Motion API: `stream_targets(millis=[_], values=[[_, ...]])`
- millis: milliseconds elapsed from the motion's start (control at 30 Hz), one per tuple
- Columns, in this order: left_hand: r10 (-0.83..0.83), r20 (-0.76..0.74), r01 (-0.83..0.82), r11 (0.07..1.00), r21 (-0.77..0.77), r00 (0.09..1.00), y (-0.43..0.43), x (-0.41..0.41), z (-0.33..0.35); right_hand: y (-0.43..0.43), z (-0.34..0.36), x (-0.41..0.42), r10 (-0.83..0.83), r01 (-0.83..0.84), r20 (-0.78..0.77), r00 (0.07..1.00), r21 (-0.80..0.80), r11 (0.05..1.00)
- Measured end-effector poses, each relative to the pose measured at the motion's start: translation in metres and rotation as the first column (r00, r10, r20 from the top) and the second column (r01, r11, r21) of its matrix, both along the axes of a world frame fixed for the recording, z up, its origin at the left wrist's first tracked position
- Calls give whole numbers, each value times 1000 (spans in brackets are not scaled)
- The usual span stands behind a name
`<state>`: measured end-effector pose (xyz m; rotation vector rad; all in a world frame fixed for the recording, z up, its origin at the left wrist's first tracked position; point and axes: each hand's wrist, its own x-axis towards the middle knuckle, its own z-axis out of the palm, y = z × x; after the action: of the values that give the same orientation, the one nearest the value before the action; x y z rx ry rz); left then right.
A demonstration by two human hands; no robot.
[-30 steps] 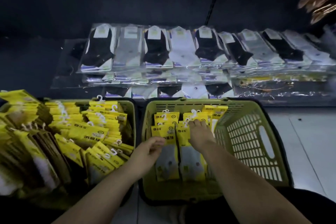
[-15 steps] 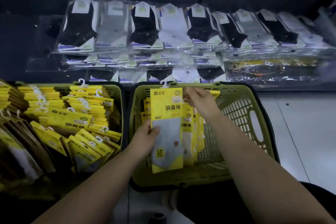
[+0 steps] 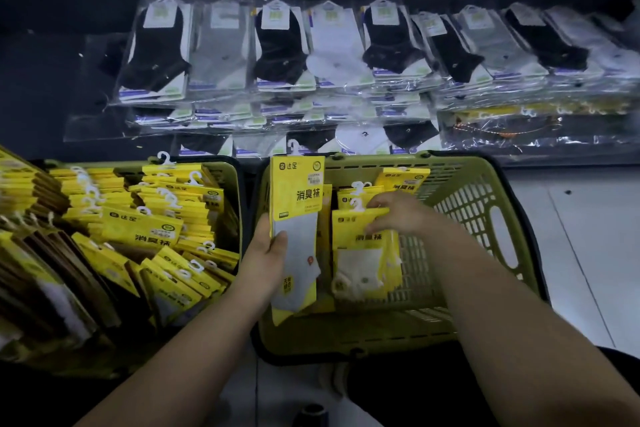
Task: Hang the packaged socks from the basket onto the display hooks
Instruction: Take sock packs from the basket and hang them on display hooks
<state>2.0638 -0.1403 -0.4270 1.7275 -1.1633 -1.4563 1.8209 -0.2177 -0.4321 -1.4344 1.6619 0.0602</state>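
Left hand (image 3: pixel 266 253): found grasping a sock pack (image 3: pixel 298 204) at its left edge. The thumb is laid across the front, just below the yellow header, and the fingers are hidden behind the pack. The pack is held upright and lifted above the near-left corner of the basket (image 3: pixel 467 204). Its white hanger hook (image 3: pixel 293 146) stands well above the grip, and the grey sock section runs from the grip downwards.

Right hand (image 3: pixel 405 215): found with fingers curled over the top edge of a second sock pack (image 3: pixel 363 253), gripping the yellow header. That pack is noted inside the basket, standing nearly upright, with its body hanging below the grip towards the basket floor. It is just beside the left-hand pack; contact between the two cannot be confirmed.

Further packs (image 3: pixel 401 180) are seen beyond the right-hand grip, leaning against the far wall of the basket.

Outward of the left-hand grip, a second basket (image 3: pixel 227 173) is recorded, filled with stacked yellow packs. Beyond both grips, rows of bagged socks (image 3: pixel 277 45) in clear wrappers are displayed against a dark panel. Pale floor tiles (image 3: pixel 588 253) are noted outward of the right-hand grip.
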Motion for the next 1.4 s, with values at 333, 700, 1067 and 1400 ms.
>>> stream_targets(millis=[333, 700, 1067, 1400], values=[[104, -186, -86, 991, 100, 977, -3, 0, 19, -14, 92, 19, -363, 527, 869, 336, 146, 837], [95, -134, -70, 981, 183, 986, 5, 2, 7, -6, -12, 8, -270, 259, -2, 963, -272, 927], [165, -241, -102, 963, 251, 956, 15, 16, -1, -3, -82, 31, -49, -16, -454, 890, -138, 990], [276, -229, -209, 937, 279, 933, 14, 15, -2, 5, -59, -1, -345, 338, 116, 931, 74, 938]])
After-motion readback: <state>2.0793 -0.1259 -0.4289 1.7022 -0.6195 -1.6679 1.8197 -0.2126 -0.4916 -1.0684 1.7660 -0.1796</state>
